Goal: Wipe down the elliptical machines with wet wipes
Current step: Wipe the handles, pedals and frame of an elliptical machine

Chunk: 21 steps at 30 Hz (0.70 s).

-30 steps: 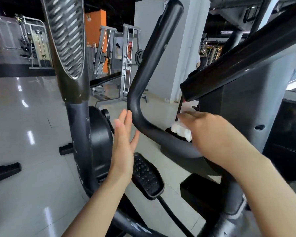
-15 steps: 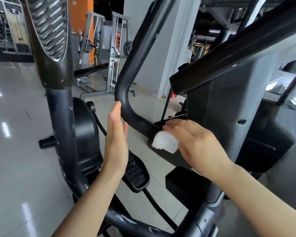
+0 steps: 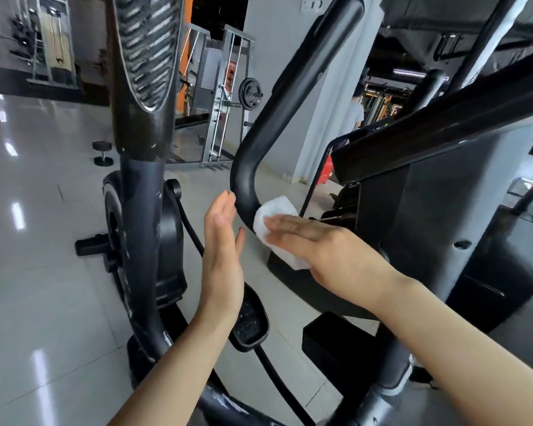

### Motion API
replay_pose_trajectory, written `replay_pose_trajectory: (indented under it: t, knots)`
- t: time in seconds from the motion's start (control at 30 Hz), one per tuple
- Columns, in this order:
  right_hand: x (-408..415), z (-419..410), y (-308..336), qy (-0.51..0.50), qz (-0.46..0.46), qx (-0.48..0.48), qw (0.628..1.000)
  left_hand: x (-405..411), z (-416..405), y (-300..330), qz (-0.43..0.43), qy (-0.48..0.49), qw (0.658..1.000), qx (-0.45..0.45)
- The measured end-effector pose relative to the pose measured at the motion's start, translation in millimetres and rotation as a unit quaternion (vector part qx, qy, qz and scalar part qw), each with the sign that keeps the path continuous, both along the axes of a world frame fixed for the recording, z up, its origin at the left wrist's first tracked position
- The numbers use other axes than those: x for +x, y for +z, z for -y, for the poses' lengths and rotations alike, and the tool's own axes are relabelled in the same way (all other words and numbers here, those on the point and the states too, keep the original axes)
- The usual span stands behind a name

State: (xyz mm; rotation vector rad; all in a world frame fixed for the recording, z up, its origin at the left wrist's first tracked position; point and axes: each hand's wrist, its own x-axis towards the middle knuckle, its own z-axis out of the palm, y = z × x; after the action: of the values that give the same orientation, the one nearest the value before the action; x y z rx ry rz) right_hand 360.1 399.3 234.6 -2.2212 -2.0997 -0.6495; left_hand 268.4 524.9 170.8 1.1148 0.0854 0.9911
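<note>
- Currently, the right hand (image 3: 333,244), at centre frame, presses a folded white wet wipe (image 3: 276,224) against the bend of the black handlebar tube (image 3: 290,96); its fingers lie nearly straight over the wipe, and the thumb is hidden, so a pinch underneath cannot be confirmed.
- The left hand (image 3: 223,253), left of centre, is flat with fingers extended and holds nothing; its fingertips (image 3: 225,201) sit at the outer side of the same bend, though contact cannot be confirmed.
- Keep the wipe flat to the tube and wrap it around the curve, so that the far side is covered too.
- Use the left hand to brace the tube against swinging.
- Work upward along the tube toward the top of the frame, overlapping each stroke.
</note>
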Motion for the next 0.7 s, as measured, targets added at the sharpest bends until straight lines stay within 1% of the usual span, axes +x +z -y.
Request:
replay_pose_trajectory:
  t: [0.1, 0.17, 0.23, 0.3, 0.37, 0.43, 0.5, 0.57, 0.7]
  knots:
    - [-3, 28, 10, -0.014, 0.048, -0.051, 0.997, 4, 2, -3, -0.009, -0.006, 1.0, -0.01]
    - [-9, 47, 13, -0.024, 0.056, -0.051, 0.997, 3, 1, -3, -0.01, -0.013, 1.0, -0.013]
    - [-13, 58, 19, -0.029, 0.047, -0.027, 0.998, 0, -2, -3, -0.012, -0.022, 1.0, -0.011]
    - [-16, 50, 24, -0.027, 0.035, 0.022, 0.999, -3, -3, -4, -0.013, -0.026, 1.0, -0.003]
    - [-20, 17, 28, -0.006, 0.05, 0.084, 0.995, -6, -2, -6, -0.008, -0.023, 1.0, 0.002]
    - [-24, -26, 29, 0.03, 0.079, 0.107, 0.991, -8, -1, -3, 0.011, -0.002, 1.0, 0.016]
    - [-20, -57, 23, 0.061, 0.125, 0.069, 0.988, -7, -4, 1, 0.031, 0.018, 0.999, 0.015]
    - [-8, -60, 13, 0.079, 0.162, 0.015, 0.983, -5, -7, 3, 0.039, 0.027, 0.999, 0.017]
    - [1, -17, 2, 0.082, 0.125, -0.068, 0.986, 1, -5, 1, 0.009, 0.025, 0.998, 0.05]
